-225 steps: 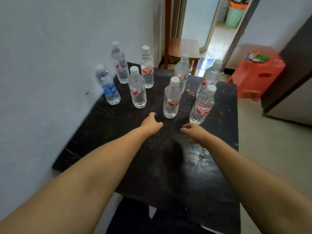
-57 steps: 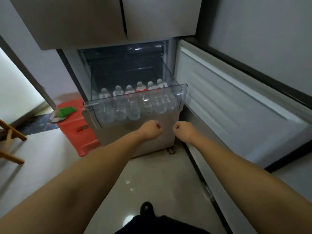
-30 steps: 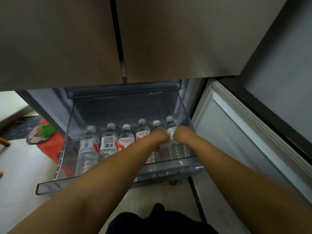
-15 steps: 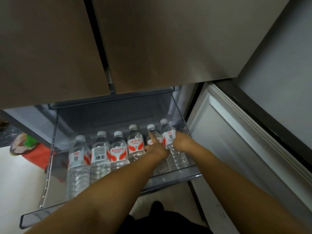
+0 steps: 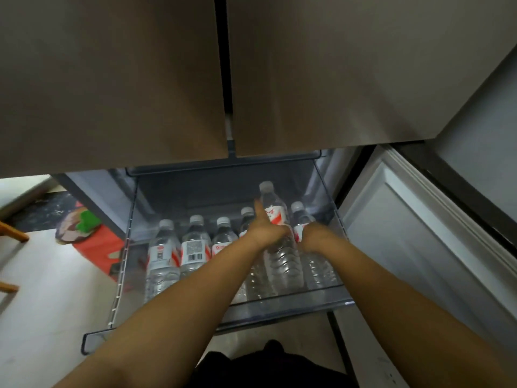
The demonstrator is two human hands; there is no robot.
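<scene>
Gripping raised bottle [image 5: 283, 263] with left hand [image 5: 265, 233], right hand [image 5: 314, 238] clasping end bottle [image 5: 298, 213]

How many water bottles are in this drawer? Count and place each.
6. Four stand in a row at the drawer's left: first, second, third, fourth. The left hand grips a raised fifth; the right hand grips the sixth, far right. Others may be hidden.

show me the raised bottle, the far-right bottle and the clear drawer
raised bottle [image 5: 277, 215], head view, on its red-and-white label
far-right bottle [image 5: 297, 206], head view, on its white cap
clear drawer [image 5: 279, 306], head view, on its front wall
</scene>
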